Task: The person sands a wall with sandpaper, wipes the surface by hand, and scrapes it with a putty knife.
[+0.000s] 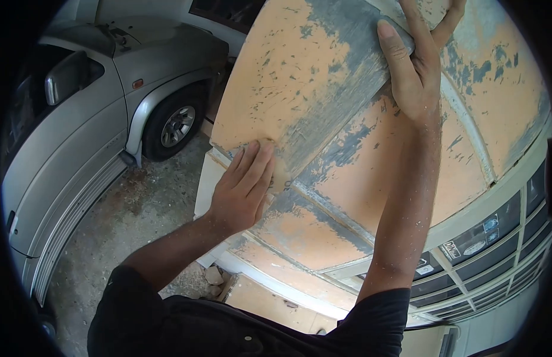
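One tan sheet [282, 172], with dark printed marks, lies on the one large peach-and-grey panel [276, 71], close to its lower-left corner and inside its left edge. Of the person's two hands, the left hand [243, 187] is laid flat over the sheet, its fingers straight, close together and pointing up the panel; it presses the sheet from above rather than closing round it, and its thumb is hard to make out. The left forearm comes in low from the bottom edge of the view, slanting up to the right. The right hand [416, 71] lies well apart from the left, by the upper right end of the panel's long grey band [338, 98], opened out with thumb and fingers spread; the thumb reaches up along a dark grey edge, and whether the palm bears down cannot be told. The right forearm runs nearly straight up, crossing in front of the panel. Two pale strips show on the peach surface, one curved strip [466, 122] right of the right forearm and one straight strip [332, 208] between the arms. Beyond the lower right edge, four stickers [451, 249] sit on dark panes [502, 247] divided by pale bars. To the left stands one silver vehicle [73, 160], showing one wheel [179, 126], one side mirror [66, 77] and one orange marker light [138, 84], on a stained floor [133, 208].
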`<control>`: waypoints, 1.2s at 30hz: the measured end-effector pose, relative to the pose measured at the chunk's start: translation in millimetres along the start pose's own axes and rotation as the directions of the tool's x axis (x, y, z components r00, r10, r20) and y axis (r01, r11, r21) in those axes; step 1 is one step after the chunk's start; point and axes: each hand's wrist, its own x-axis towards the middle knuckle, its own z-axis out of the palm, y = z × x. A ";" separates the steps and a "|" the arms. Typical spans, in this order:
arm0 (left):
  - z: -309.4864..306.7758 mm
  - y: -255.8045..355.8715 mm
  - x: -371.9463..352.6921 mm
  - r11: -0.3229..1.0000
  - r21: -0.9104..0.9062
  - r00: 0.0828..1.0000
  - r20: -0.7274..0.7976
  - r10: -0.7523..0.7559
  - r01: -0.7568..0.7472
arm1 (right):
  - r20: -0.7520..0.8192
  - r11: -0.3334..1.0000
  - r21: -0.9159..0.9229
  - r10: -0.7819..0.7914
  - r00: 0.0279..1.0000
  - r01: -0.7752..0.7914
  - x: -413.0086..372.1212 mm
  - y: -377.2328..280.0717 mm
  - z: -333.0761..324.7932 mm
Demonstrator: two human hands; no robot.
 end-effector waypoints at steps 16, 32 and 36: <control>-23.8 -2.4 117.8 0.990 -0.058 0.976 -0.180 0.118 -0.131 | -0.050 0.990 -0.103 0.089 0.995 -0.094 -0.9 -19.1 -2.1; -48.6 3.9 178.2 0.994 0.040 0.971 -0.210 0.111 -0.105 | -0.157 0.986 -0.165 -0.016 0.987 -0.010 5.1 -19.4 8.4; -41.2 17.8 152.3 0.975 0.219 0.979 -0.187 0.087 -0.045 | -0.163 0.995 -0.095 -0.021 0.986 0.005 3.6 -22.8 7.0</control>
